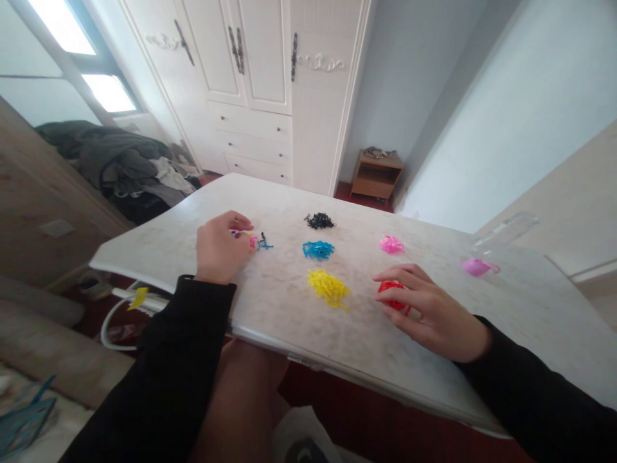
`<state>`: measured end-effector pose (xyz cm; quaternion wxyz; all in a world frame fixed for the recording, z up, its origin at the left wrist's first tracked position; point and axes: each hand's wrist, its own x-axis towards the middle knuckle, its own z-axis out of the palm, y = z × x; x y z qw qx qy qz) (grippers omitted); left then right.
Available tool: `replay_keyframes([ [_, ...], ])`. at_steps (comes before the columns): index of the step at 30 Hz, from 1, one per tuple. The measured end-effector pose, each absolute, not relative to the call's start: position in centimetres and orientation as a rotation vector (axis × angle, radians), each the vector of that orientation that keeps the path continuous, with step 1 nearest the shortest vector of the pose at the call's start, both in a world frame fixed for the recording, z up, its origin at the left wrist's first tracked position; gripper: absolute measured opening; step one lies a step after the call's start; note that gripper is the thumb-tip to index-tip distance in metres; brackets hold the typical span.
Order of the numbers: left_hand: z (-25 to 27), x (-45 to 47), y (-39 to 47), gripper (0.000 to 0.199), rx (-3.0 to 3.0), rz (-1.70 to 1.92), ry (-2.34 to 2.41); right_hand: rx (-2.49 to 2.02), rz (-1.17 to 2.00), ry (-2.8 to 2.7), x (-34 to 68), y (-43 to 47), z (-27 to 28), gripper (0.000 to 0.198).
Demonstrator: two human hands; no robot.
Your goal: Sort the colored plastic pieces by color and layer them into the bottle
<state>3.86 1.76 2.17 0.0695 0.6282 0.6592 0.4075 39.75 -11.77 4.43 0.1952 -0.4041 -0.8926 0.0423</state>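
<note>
On the left of the white table, my left hand point(224, 244) has its fingers curled over a small mixed pile of coloured strands point(263, 244), which look like small rubber bands. Whatever its fingertips pinch is hidden. My right hand point(427, 302) lies over a red pile point(393, 292) of similar bands, its fingers spread and bent down around it. Between the hands are a yellow pile point(328, 288), a blue pile point(318, 249) and a black pile point(319, 220). Beyond my right hand lies a pink pile point(391, 244).
A pinkish-purple object point(478, 267) and a clear plastic container point(506, 231) sit on the right of the table point(299, 347), whose near edge runs before my lap. Behind it stand a white wardrobe point(255, 141), a small brown cabinet point(376, 177) and heaped clothes point(125, 167).
</note>
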Motion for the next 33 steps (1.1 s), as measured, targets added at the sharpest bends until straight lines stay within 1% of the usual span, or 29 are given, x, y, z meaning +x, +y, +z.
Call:
replay_keyframes([
  [5, 2.3, 3.8, 1.6, 0.009, 1.854, 0.978, 2.121, -1.137, 0.122, -2.501, 39.7, -11.8, 4.5, 0.015],
  [11, 2.0, 3.8, 1.7, 0.008, 1.869, 0.929, 2.122, -1.136, 0.135, -2.497, 39.8, -11.7, 4.5, 0.015],
  [15, 1.8, 3.6, 1.9, 0.009, 1.870, 1.010, 2.111, -1.137, 0.133, -2.510, 39.8, -11.8, 4.6, 0.015],
  [20, 1.6, 3.6, 1.9, 0.006, 1.826, 1.244, 2.102, -1.139, 0.143, -2.516, 39.9, -11.9, 4.6, 0.014],
  [28, 0.9, 3.9, 2.1, 0.001, 1.714, 1.495, 1.809, -1.135, 0.159, -2.510, 39.8, -11.8, 4.6, 0.015],
  [33, 1.3, 4.3, 1.7, 0.012, 1.669, 1.480, 1.668, -1.148, 0.180, -2.495, 39.7, -11.9, 4.7, 0.015],
])
